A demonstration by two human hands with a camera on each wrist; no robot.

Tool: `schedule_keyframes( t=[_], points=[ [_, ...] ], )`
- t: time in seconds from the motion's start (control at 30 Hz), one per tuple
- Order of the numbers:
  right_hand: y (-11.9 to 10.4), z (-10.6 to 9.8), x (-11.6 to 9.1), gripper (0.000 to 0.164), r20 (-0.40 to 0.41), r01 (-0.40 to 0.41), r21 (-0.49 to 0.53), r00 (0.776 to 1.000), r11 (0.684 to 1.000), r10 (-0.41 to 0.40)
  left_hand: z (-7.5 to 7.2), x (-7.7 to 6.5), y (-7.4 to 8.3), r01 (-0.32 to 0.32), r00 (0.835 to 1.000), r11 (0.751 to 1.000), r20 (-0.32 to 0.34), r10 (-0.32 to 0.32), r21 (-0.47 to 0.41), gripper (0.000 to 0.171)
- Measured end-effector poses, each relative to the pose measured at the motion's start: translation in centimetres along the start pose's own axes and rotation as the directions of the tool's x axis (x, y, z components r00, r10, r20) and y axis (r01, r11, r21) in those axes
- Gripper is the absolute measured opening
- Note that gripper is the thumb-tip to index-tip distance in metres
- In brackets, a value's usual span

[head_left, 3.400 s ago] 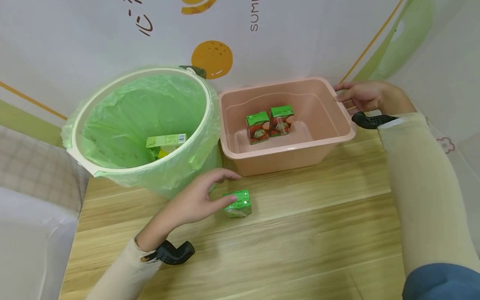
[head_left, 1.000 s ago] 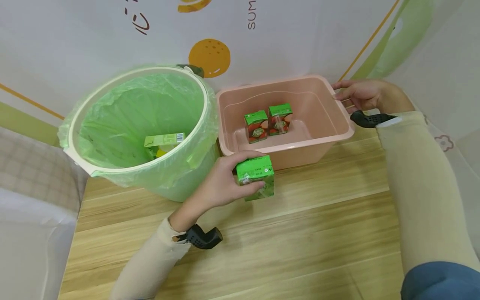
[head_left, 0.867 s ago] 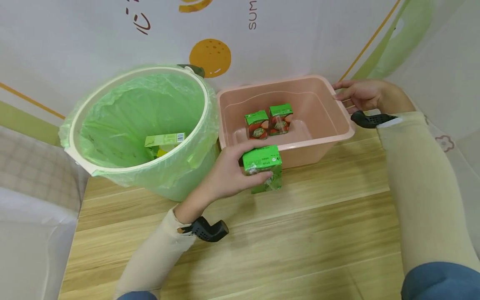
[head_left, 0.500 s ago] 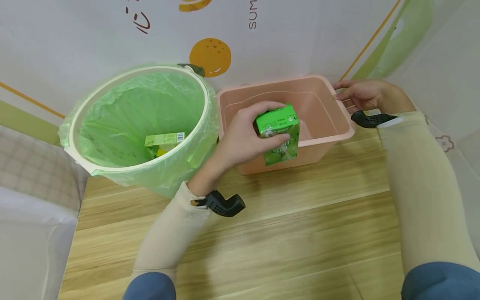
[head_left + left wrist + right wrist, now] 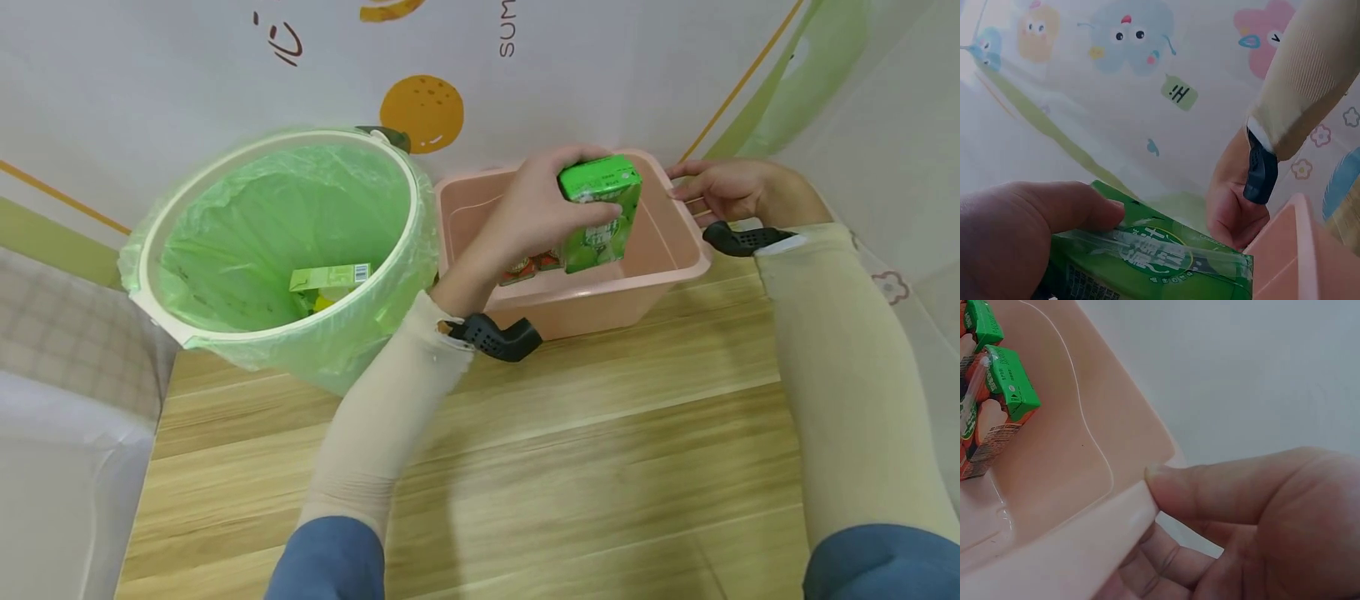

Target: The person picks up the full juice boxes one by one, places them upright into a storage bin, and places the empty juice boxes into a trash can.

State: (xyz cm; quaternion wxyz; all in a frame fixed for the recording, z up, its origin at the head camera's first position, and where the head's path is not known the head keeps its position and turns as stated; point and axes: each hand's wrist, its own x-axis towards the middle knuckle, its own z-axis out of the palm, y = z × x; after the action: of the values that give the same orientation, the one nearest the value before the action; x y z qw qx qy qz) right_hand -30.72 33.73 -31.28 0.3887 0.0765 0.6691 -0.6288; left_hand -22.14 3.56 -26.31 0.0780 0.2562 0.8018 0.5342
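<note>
My left hand (image 5: 534,204) grips a green juice box (image 5: 600,237) between thumb and fingers, over the pink plastic basin (image 5: 660,242). The left wrist view shows the thumb lying across the printed side of that juice box (image 5: 1160,250), along its clear-wrapped straw. Two red juice boxes with green tops stand inside the basin; the head view has them mostly hidden behind my left hand, while the right wrist view shows one red juice box (image 5: 1007,394) plainly. My right hand (image 5: 731,190) pinches the basin's right rim, thumb (image 5: 1210,490) on top and fingers beneath.
Left of the basin stands a bucket (image 5: 300,192) lined with a green plastic bag, holding a light green carton (image 5: 330,277) and something yellow. Both containers stand on a wooden tabletop (image 5: 585,450). A white printed sheet (image 5: 600,75) hangs close behind them.
My left hand has picked up the green juice box from the tabletop and carried it up and rightward, over the basin. My right hand stays at the basin's rim.
</note>
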Motion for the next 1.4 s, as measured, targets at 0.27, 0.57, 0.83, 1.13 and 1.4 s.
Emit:
schedule_keyframes(
  t=[0.27,0.57,0.83,1.13,1.4],
  points=[
    [0.0,0.0,-0.2,0.033,0.033,0.002,0.017,0.999,1.000,-0.002,0.1,3.1,-1.4,0.044,0.998,0.997,0.036,-0.046,0.057,0.050],
    [0.1,-0.1,-0.1,0.035,0.024,0.001,0.011,1.000,1.000,-0.001,0.0,5.2,-4.5,0.119,0.985,0.985,0.107,-0.133,0.126,0.049],
    [0.0,0.0,-0.2,0.035,0.025,0.004,0.001,1.000,1.000,-0.004,-0.3,5.8,-5.9,0.146,0.958,0.948,0.198,-0.206,0.282,0.049],
    [0.1,0.0,-0.1,0.032,0.016,0.004,-0.007,1.000,1.000,-0.003,-0.6,5.6,-7.4,0.158,0.893,0.889,0.322,-0.315,0.430,0.054],
    [0.1,-0.1,0.0,0.031,0.007,0.002,0.003,1.000,1.000,-0.002,-0.9,5.0,-9.1,0.177,0.835,0.902,0.426,-0.349,0.393,0.052]
  ],
)
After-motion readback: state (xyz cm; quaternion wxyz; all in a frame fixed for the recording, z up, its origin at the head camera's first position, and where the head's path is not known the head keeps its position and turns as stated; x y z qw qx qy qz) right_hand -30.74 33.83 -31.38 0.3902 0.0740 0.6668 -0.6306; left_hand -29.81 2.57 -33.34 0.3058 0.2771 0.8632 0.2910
